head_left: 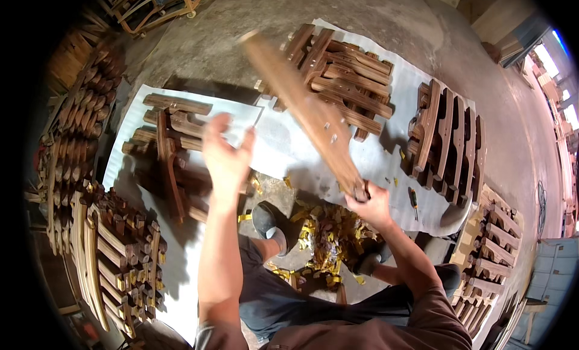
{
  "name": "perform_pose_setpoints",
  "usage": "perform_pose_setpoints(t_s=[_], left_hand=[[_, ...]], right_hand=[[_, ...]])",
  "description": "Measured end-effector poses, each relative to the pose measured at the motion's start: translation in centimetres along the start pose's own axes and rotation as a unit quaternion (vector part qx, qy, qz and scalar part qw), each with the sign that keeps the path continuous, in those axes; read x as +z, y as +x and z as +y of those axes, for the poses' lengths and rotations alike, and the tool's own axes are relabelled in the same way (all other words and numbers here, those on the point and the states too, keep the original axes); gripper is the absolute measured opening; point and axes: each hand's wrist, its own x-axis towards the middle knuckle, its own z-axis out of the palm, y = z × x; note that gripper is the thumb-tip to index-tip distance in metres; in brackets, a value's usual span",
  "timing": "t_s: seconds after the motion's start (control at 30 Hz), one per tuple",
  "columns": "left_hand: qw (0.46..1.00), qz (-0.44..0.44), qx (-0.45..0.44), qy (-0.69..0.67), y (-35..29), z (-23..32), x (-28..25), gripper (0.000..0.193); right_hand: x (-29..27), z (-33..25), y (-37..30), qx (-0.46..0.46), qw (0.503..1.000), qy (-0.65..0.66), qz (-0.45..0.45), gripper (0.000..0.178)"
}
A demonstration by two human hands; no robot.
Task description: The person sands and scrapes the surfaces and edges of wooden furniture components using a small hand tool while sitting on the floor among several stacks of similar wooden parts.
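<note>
My right hand (372, 205) is closed round the lower end of a long shaped wooden piece (329, 133), which looks like a furniture leg. The piece slants up to the far left, raised over the white sheet (283, 148), and its far end is blurred. My left hand (226, 154) is raised with its fingers spread and holds nothing. It is apart from the held piece, beside a small stack of dark wooden pieces (172, 151). Right of my right hand, a thin orange-and-black tool (414, 199) lies on the sheet.
More shaped wooden pieces lie stacked at the far middle (350, 78) and on the right (446, 145). A large stack (120, 253) stands at the left. Yellow strips and scraps (329, 241) are heaped between my feet. A wheeled wooden frame (157, 9) stands far left.
</note>
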Motion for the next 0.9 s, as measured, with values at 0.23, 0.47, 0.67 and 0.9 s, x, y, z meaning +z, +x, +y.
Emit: perform_pose_setpoints(t_s=[0.23, 0.47, 0.67, 0.9], left_hand=[[0.828, -0.471, 0.173, 0.249, -4.3, -0.4, 1.7, 0.049], [0.858, -0.428, 0.169, 0.23, -3.6, 3.1, 1.7, 0.056], [0.857, -0.406, 0.167, 0.268, -4.8, 1.8, -0.1, 0.036], [0.844, -0.446, 0.108, 0.278, -5.0, 3.0, 1.4, 0.031]], right_hand=[[10.3, 5.6, 14.4, 0.184, 0.967, -0.097, 0.145, 0.031], [16.1, 8.9, 24.0, 0.314, 0.929, -0.117, 0.153, 0.034], [23.1, 8.6, 27.4, 0.268, 0.926, -0.176, 0.199, 0.041], [20.7, 11.0, 27.9, 0.312, 0.944, -0.056, 0.091, 0.045]])
